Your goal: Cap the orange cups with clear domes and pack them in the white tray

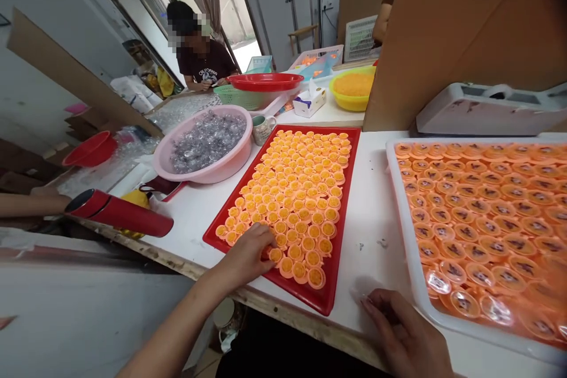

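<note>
A red tray [336, 260] lies at a slant on the white table, filled with rows of small round orange pieces [305, 201] with yellow centres. My left hand [250, 251] rests at its near left edge, with fingers and thumb bent around an orange piece; the fingertips are partly hidden. Right of the tray, my right hand [405, 331] hovers low by the table edge. Its fingers are curled and the thumb and forefinger meet; anything between them is too small to name. A white tray [398, 248] beside it holds orange rounds with clear tops and dark prints.
A pink basin [245, 153] of clear wrapped pieces, a mug [262, 130] and a red flask [128, 212] stand to the left. Behind are a yellow basin [348, 103], a tissue box [310, 100] and a cardboard partition [443, 41]. A person [206, 62] sits across.
</note>
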### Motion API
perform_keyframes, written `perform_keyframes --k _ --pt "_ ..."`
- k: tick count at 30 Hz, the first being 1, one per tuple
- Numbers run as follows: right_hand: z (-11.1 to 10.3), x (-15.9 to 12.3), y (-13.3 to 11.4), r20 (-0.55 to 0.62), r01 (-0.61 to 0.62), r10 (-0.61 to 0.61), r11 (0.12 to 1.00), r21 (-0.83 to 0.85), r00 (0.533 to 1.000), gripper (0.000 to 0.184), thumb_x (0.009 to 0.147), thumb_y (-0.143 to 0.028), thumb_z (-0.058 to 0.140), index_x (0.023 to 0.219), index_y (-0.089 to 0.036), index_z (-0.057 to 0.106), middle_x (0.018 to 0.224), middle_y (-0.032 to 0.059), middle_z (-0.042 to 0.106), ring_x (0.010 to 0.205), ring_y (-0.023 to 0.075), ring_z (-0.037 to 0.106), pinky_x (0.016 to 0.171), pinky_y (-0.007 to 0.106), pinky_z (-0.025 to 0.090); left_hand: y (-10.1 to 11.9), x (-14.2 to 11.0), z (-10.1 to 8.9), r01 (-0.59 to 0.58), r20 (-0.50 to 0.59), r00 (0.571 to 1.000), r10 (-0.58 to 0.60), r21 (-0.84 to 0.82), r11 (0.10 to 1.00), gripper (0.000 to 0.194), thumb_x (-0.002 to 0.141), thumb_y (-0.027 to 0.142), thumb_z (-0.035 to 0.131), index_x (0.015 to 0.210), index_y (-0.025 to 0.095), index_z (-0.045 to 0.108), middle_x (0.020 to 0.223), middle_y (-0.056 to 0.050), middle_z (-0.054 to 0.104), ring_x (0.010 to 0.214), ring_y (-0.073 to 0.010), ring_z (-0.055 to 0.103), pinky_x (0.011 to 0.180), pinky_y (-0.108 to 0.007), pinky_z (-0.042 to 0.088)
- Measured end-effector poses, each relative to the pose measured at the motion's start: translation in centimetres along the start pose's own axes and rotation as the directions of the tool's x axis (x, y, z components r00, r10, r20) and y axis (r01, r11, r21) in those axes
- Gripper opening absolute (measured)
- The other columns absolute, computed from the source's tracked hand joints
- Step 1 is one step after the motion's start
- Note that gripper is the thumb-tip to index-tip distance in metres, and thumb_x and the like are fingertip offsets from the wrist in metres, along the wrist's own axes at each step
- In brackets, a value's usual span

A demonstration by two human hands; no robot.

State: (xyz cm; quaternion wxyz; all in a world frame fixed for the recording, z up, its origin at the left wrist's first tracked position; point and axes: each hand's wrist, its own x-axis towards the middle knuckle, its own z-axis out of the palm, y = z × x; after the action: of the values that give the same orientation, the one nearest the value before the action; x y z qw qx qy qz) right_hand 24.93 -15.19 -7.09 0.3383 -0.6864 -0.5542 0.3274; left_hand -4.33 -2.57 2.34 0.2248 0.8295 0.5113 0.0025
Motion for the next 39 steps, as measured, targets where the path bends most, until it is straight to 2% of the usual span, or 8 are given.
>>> perform_keyframes --k 7,14,20,24,31,34,36,39 --pt "0.1 -0.1 0.0 0.011 0.005 -0.005 1.000 0.024 1.000 0.033 0.084 -0.056 0.055 0.084 -0.026 0.069 0.081 0.0032 0.074 0.068 0.0191 0.070 0.059 0.021 0.056 0.7 0.6 -1.2 0.080 0.140 0.988 -0.067 -0.087 0.993 0.017 0.071 0.011 0.066 0.084 0.019 0.058 0.084 0.000 0.054 0.073 -0.0148 0.051 0.063 -0.025 0.040" --pt "0.0 -0.1 0.1 -0.010 -0.033 0.033 0.999 0.009 0.999 0.030 0.084 -0.054 0.057 0.085 -0.027 0.069 0.081 0.0017 0.075 0.067 0.0181 0.071 0.055 0.019 0.056 0.9 1.0 -2.1 0.054 0.238 0.971 -0.012 -0.169 0.984 0.028 0.072 0.004 0.056 0.094 0.020 0.064 0.080 0.002 0.056 0.064 -0.0111 0.050 0.059 -0.021 0.037" --pt "-0.2 -0.1 0.0 -0.016 -0.055 0.055 0.998 -0.029 0.998 0.032 0.082 -0.056 0.058 0.085 -0.027 0.071 0.083 0.0020 0.076 0.072 0.0201 0.072 0.056 0.020 0.056 -0.1 0.9 -2.0 -0.058 0.233 0.966 0.108 -0.210 0.976 0.038 0.073 0.003 0.053 0.102 0.023 0.065 0.089 -0.001 0.062 0.074 -0.0148 0.056 0.067 -0.024 0.041" --pt "-0.3 0.0 -0.2 -0.015 -0.097 0.096 0.994 -0.043 0.995 0.033 0.080 -0.058 0.059 0.083 -0.027 0.072 0.086 0.0027 0.076 0.072 0.0208 0.072 0.049 0.019 0.054 -0.1 0.6 -2.6 -0.101 0.210 0.965 0.157 -0.255 0.962 0.031 0.078 0.008 0.053 0.102 0.024 0.065 0.098 -0.002 0.063 0.088 -0.0183 0.058 0.076 -0.027 0.044" --pt "-0.4 -0.2 -0.5 -0.016 -0.085 0.085 0.996 -0.037 0.996 0.034 0.078 -0.058 0.062 0.083 -0.026 0.073 0.085 0.0040 0.075 0.075 0.0215 0.070 0.060 0.022 0.056 -0.8 0.5 -3.1 -0.126 0.210 0.958 0.195 -0.302 0.945 0.024 0.075 0.006 0.054 0.092 0.022 0.062 0.098 -0.001 0.060 0.087 -0.0169 0.057 0.075 -0.026 0.044" --pt "-0.6 -0.3 -1.2 -0.050 -0.150 0.152 0.988 0.039 0.987 0.034 0.076 -0.057 0.065 0.083 -0.024 0.072 0.084 0.0048 0.074 0.075 0.0222 0.069 0.063 0.024 0.056 -1.3 0.2 -3.3 -0.124 0.186 0.965 0.184 -0.294 0.948 0.022 0.075 0.007 0.055 0.089 0.022 0.061 0.093 0.000 0.059 0.085 -0.0168 0.056 0.074 -0.026 0.043" --pt "-0.7 -0.3 -2.5 -0.047 -0.190 0.201 0.966 0.177 0.978 0.032 0.074 -0.054 0.069 0.083 -0.023 0.071 0.086 0.0062 0.073 0.078 0.0232 0.068 0.066 0.025 0.055 -1.0 -0.3 -3.6 -0.126 0.163 0.970 0.178 -0.289 0.949 0.022 0.076 0.008 0.055 0.092 0.022 0.061 0.093 0.000 0.059 0.086 -0.0170 0.055 0.075 -0.026 0.043" --pt "-0.4 0.0 -5.8 0.115 -0.227 0.195 0.849 0.478 0.974 0.027 0.073 -0.046 0.074 0.082 -0.021 0.068 0.104 0.0081 0.071 0.079 0.0211 0.067 0.065 0.025 0.054 0.7 -1.1 -4.3 -0.165 0.129 0.968 0.216 -0.324 0.932 0.026 0.079 0.009 0.053 0.100 0.023 0.062 0.101 -0.003 0.058 0.091 -0.0181 0.055 0.078 -0.027 0.045"
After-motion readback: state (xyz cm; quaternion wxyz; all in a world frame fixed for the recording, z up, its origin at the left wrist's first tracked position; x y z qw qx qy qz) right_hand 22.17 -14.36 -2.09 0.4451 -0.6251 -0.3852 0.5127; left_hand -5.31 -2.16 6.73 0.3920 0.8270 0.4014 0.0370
